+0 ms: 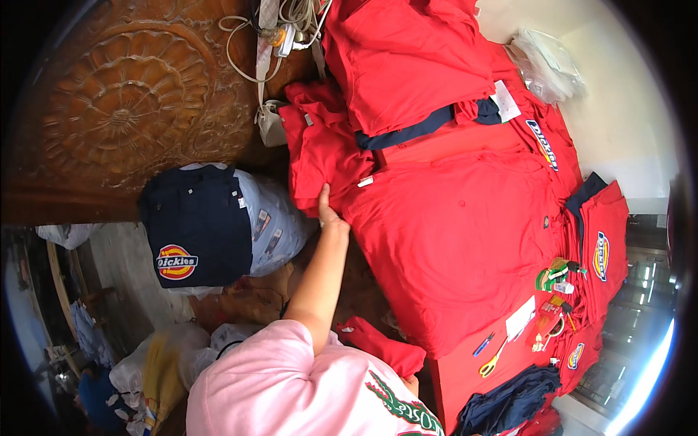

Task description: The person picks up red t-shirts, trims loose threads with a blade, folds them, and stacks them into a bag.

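Note:
My left hand [331,212] reaches out to the table's left edge and grips the lower edge of a red shirt [318,156]. Its thumb lies on top of the cloth, while the other fingers are hidden under it. Beside it, a large red shirt [465,225] is spread over the table. Close to my body, a bunched red cloth [382,349] lies against the table's near left side. Only a sliver of my right hand [412,384] shows below that cloth, its fingers hidden.
Red shirts [414,65] are piled at the back. Yellow scissors [493,363], a blue pen [483,345] and paper [520,318] lie at the right front, near dark blue cloth [512,400]. Left of the table stands a bagged stack with a navy shirt [196,225]. Cables [291,29] hang behind.

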A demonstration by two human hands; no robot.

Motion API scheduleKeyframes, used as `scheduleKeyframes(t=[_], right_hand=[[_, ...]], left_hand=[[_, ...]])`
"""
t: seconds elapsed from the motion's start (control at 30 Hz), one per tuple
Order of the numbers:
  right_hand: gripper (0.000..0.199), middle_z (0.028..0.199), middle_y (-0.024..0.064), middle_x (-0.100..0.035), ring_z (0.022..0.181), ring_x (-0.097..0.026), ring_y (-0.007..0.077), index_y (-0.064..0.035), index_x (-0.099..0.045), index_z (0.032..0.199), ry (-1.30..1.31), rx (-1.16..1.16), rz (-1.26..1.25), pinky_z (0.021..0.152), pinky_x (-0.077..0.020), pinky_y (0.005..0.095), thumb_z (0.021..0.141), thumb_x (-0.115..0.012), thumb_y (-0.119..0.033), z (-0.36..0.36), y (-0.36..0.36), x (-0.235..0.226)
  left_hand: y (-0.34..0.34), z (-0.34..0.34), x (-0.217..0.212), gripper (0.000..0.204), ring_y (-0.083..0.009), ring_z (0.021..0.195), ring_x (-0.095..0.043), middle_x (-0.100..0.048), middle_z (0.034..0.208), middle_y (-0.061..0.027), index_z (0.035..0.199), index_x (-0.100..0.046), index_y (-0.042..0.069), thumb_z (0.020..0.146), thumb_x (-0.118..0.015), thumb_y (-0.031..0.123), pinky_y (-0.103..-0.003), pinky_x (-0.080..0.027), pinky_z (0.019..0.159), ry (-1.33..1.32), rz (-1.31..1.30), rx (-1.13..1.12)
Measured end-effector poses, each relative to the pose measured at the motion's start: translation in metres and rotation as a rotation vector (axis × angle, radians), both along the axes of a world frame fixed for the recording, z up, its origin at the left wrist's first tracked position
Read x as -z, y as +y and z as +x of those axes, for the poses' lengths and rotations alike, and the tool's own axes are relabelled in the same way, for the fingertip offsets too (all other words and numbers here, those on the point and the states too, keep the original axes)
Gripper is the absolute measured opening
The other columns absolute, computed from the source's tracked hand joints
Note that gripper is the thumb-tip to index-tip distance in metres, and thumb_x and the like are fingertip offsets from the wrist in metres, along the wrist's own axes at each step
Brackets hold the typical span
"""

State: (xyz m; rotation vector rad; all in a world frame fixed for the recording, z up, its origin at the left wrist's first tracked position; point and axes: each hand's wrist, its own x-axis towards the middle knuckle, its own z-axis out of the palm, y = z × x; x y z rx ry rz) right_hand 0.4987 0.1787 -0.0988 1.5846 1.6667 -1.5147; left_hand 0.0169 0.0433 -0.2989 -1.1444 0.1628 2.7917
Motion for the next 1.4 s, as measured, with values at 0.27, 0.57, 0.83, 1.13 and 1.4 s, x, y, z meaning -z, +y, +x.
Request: scheduleKeyframes(t=[0.27, 0.57, 0.83, 1.13, 1.4], right_hand=[[0.026, 0.102, 0.01, -0.075, 0.093, -0.067, 0.0154, 0.0039, -0.072, 0.114, 0.303, 0.098, 0.003, 0.084, -0.0523, 0.0319, 0.097, -0.065, -0.015, 0.018, 0.007, 0.004], [0.025, 0.092, 0.0004, -0.072, 0.083, -0.06, 0.0085, 0.0017, -0.074, 0.1, 0.521, -0.332, 0.167, 0.076, -0.049, 0.0273, 0.103, -0.067, -0.022, -0.038, 0.035, 0.011], [0.029, 0.1, 0.0099, -0.076, 0.089, -0.066, 0.0161, 0.0048, -0.073, 0.11, 0.596, -0.47, 0.279, 0.084, -0.0513, 0.0332, 0.103, -0.066, -0.022, -0.07, -0.002, 0.019], [0.028, 0.114, 0.0061, -0.073, 0.101, -0.063, 0.0147, 0.0037, -0.071, 0.12, 0.643, -0.355, 0.236, 0.095, -0.0488, 0.0316, 0.102, -0.067, -0.017, -0.143, -0.064, -0.002], [0.025, 0.11, 0.003, -0.072, 0.097, -0.061, 0.01, 0.0029, -0.071, 0.118, 0.772, -0.583, 0.199, 0.089, -0.049, 0.0306, 0.1, -0.068, -0.014, -0.328, -0.174, -0.106]], left_hand=[[-0.114, -0.016, -0.03, 0.056, -0.0317, 0.112, -0.067, -0.07, 0.124, -0.0138, 0.124, -0.066, 0.003, 0.074, -0.083, 0.02, -0.048, -0.055, 0.101, 0.114, -0.394, 0.123], [-0.262, 0.114, -0.234, 0.052, -0.031, 0.107, -0.069, -0.071, 0.117, -0.0149, 0.123, -0.064, 0.0, 0.074, -0.08, 0.013, -0.047, -0.056, 0.098, 0.243, -0.792, 0.138], [-0.381, 0.131, -0.308, 0.05, -0.034, 0.113, -0.068, -0.069, 0.125, -0.0178, 0.127, -0.06, 0.0, 0.081, -0.074, 0.015, -0.049, -0.056, 0.103, 0.354, -0.59, -0.148], [-0.482, 0.149, -0.228, 0.046, -0.0316, 0.123, -0.064, -0.065, 0.135, -0.0179, 0.134, -0.058, -0.001, 0.096, -0.061, 0.025, -0.047, -0.051, 0.109, 0.391, -0.542, -0.312], [-0.536, 0.214, 0.003, 0.05, -0.0305, 0.095, -0.068, -0.071, 0.113, -0.0114, 0.128, -0.063, 0.009, 0.085, -0.08, 0.028, -0.044, -0.057, 0.093, -0.421, -0.531, -0.028]])
